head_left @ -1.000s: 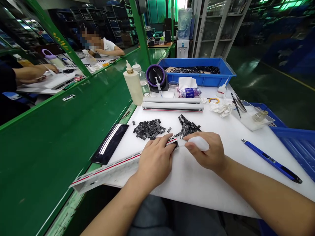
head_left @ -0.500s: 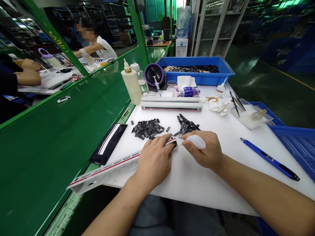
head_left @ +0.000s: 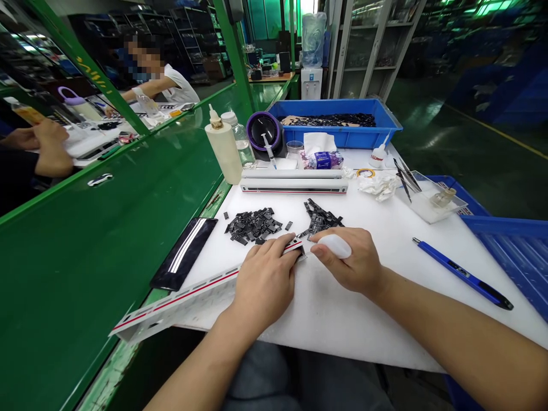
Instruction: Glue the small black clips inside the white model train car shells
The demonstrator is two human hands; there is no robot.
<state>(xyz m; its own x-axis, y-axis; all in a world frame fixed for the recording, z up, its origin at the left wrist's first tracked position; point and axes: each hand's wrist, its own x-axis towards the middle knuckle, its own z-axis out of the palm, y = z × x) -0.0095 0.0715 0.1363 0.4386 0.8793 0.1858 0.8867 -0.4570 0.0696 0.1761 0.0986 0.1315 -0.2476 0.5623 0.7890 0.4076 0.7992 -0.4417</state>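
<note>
My left hand (head_left: pixel 266 279) grips the right end of a long white model train car shell (head_left: pixel 180 302), which has a red stripe and window slots. The shell slants down to the left, past the table edge, its open side showing. In my right hand (head_left: pixel 353 260) is a small white squeeze bottle (head_left: pixel 335 245), its tip pointing left at the shell's end. Just beyond my fingers lie two piles of small black pieces, a left pile (head_left: pixel 253 225) and a right pile (head_left: pixel 321 218).
Farther back are finished-looking white shells (head_left: pixel 295 185), a tissue pack (head_left: pixel 321 154), a cream bottle (head_left: pixel 223 151) and a blue bin (head_left: pixel 342 134). A blue pen-like tool (head_left: pixel 462 274) lies at right, a dark glossy panel (head_left: pixel 184 254) at left. Co-workers sit beyond the green partition (head_left: pixel 85 240).
The whole view has shifted slightly. My hands keep the same hold on the shell and the squeeze bottle. At far left, a co-worker's hands have moved and an orange-filled bottle now shows there.
</note>
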